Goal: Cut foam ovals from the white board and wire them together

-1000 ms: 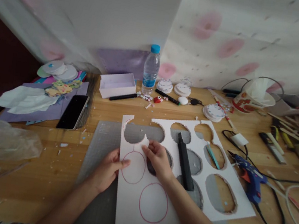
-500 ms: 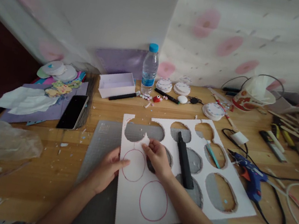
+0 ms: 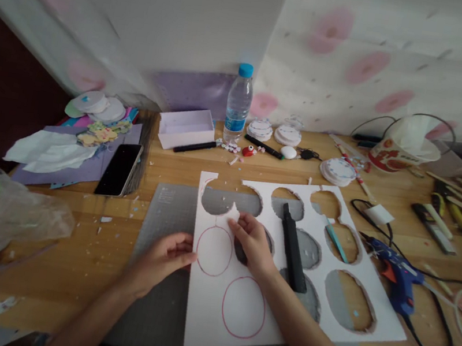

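Observation:
A white foam board lies over a grey cutting mat, with several rough oval holes cut through it. Two pink circles are drawn on its left part. My left hand is at the board's left edge, its thumb tip just over the edge and some fingertips hidden at the underside. My right hand pinches the narrow strip by the upper-left hole, thumb on top and fingers reaching into the neighbouring hole. A black cutter-like tool rests across the board, right of my right hand. A teal stick lies over another hole.
The grey cutting mat extends left of the board. A blue glue gun with its cord lies at right. Behind stand a water bottle, an open white box and stacked white discs. A phone is at left.
My left hand has drawn back leftward, so its thumb overlaps less of the board. My right hand keeps its pinch. The whole view has shifted slightly.

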Motion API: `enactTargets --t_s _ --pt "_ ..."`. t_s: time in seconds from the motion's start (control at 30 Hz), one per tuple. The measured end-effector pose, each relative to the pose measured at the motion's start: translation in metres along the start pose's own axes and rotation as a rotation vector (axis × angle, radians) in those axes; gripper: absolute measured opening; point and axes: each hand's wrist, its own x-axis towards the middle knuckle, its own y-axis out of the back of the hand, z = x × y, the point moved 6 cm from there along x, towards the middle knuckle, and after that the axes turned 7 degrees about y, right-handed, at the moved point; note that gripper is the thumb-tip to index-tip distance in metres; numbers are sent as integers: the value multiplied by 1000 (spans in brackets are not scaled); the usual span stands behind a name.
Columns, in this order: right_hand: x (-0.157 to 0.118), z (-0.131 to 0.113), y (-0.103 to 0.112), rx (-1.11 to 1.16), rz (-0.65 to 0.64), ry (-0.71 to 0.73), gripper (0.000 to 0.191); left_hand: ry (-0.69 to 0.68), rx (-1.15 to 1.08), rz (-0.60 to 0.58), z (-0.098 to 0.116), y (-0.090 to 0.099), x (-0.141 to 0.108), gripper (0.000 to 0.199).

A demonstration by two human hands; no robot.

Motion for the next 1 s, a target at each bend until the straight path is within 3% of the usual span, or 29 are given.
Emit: enactTargets --t_s 0.2,0.4,0.63,1.0 --pt "1 -1 -1 21 4 -15 35 -24 -14 49 -3 3 3 32" --pt "2 0 0 31 11 -17 37 -22 -29 26 -6 3 5 33" --pt "0 -3 0 42 12 -19 39 21 -53 -108 -6 -13 -5 41" --pt "-1 -3 0 46 7 -32 35 43 -81 -45 -17 -24 -14 48"
